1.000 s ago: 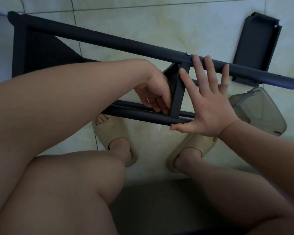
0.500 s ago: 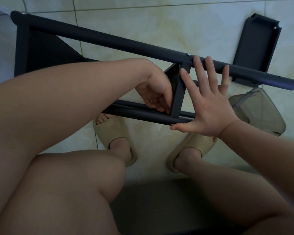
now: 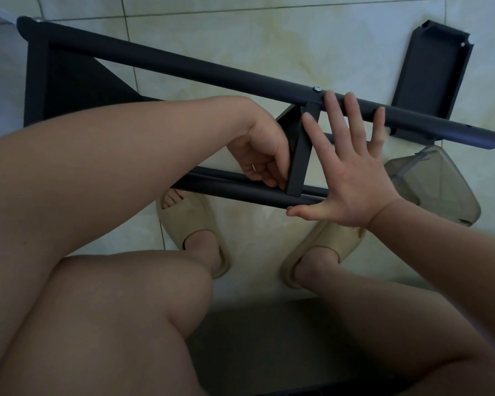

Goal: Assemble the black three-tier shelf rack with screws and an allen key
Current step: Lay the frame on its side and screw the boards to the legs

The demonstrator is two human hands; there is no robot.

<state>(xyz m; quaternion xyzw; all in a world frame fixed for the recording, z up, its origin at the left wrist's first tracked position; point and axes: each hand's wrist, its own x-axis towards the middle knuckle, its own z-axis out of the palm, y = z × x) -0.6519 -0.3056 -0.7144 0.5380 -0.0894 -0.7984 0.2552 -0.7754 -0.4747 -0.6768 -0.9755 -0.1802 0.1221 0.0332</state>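
The black rack lies on its side on the tiled floor. Its upper pole (image 3: 183, 68) carries a silver screw (image 3: 317, 88) where the middle shelf (image 3: 299, 155) joins it. The lower pole (image 3: 240, 194) runs under my hands. My left hand (image 3: 257, 150) is curled at the shelf's lower corner, by the lower pole. Its fingers pinch a thin silvery piece, apparently the allen key, which is mostly hidden. My right hand (image 3: 352, 178) is flat and spread, with its fingertips on the upper pole and its thumb by the lower pole's end.
A loose black shelf panel (image 3: 429, 78) lies on the floor at the upper right, behind the pole. A clear plastic container (image 3: 437, 184) sits to the right of my right hand. My feet in beige slippers (image 3: 189, 221) rest below the lower pole, and my knees fill the foreground.
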